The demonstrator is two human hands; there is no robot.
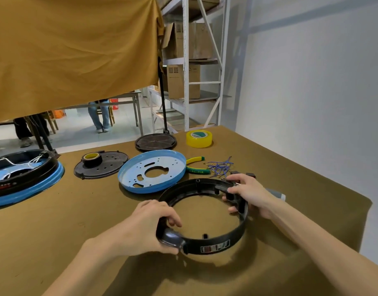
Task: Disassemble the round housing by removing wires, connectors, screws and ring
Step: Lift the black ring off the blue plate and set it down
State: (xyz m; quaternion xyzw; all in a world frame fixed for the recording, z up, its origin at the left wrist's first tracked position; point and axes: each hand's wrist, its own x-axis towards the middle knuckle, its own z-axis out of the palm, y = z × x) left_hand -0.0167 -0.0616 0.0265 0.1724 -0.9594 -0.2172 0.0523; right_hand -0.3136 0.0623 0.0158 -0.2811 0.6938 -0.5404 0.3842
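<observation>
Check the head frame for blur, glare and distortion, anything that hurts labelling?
Head view: wide-angle bend shows in the shelf posts; ring sharp enough, but its label is unreadable; soft glare on the ring's glossy bulge under the left hand; right hand slightly soft; ring shadow falls toward the camera on the table.

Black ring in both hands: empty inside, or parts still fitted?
Empty: the table cloth shows through the black ring; left hand, right hand grip it.

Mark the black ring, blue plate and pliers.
black ring (pixel 218 239): head view, near wall above the label.
blue plate (pixel 128 170): head view, flat perforated face left of centre hole.
pliers (pixel 195 160): head view, upper yellow handle.
</observation>
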